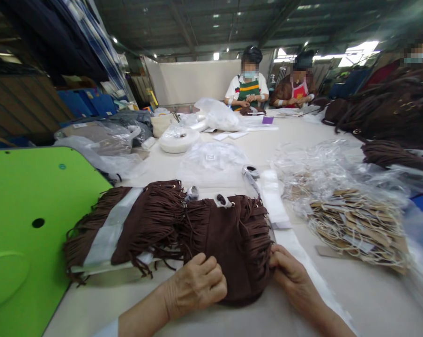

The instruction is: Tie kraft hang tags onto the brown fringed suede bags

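A dark brown fringed bag (pixel 228 243) lies on the table in front of me, its fringes spread to both sides and a wrapped ring or handle part at its top edge. My left hand (pixel 200 283) is closed at the bag's lower left edge, with curled fingers that hide what they pinch. At the right edge, my right hand (pixel 290 271) pinches the side of the same bag near its fringe. Just to the left, touching it, lies a second brown fringed bag (pixel 134 229) with a pale wrapping band across it.
A green panel (pixel 39 224) stands at the left. Tags with strings (pixel 362 229) are heaped at the right beside clear plastic bags (pixel 313 164). Beyond lie a white roll (pixel 179 139) and more plastic. Two co-workers (pixel 249 89) work across the table; another person is at far right.
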The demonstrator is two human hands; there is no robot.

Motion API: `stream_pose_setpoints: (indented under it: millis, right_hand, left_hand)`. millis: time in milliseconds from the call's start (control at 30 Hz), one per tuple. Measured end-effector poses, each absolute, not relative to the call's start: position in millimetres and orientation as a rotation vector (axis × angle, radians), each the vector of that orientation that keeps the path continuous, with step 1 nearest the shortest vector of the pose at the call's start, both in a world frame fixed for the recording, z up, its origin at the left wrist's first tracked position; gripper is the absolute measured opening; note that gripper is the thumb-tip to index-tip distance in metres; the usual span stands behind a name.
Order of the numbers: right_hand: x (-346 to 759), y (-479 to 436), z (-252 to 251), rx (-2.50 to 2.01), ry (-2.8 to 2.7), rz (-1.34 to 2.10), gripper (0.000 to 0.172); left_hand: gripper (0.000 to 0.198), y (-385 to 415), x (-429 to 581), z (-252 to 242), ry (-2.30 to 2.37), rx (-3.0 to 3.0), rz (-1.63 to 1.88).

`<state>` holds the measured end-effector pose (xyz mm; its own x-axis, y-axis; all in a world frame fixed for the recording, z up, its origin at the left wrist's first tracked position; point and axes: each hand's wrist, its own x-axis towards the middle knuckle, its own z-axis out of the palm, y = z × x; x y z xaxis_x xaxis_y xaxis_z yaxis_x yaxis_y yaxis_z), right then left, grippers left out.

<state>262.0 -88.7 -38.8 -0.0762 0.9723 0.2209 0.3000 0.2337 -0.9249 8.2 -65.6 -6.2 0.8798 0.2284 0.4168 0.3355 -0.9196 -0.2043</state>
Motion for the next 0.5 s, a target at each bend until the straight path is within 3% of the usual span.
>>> stream_pose_setpoints:
  millis: [233,400,500]
  right_hand:
    - [266.5,-90.6,-36.1,-1.31,-1.634,0.766,0.016]
    - [258.6,-110.7,-3.1,-1.347,-1.886,0.028,0.026]
    - [234.4,-112.0,6.0,-1.025,-2.18,-0.109,0.033]
  left_hand:
    - [0.026,-76.8,12.0,-7.1,-0.529,-2.715,-0.488]
    - [0.025,-75.9,12.1,-7.0,-0.494,-2.676,-0.473]
    - [0.025,-77.1,8.7,-14.3,-0.5,-2.674,-0.483]
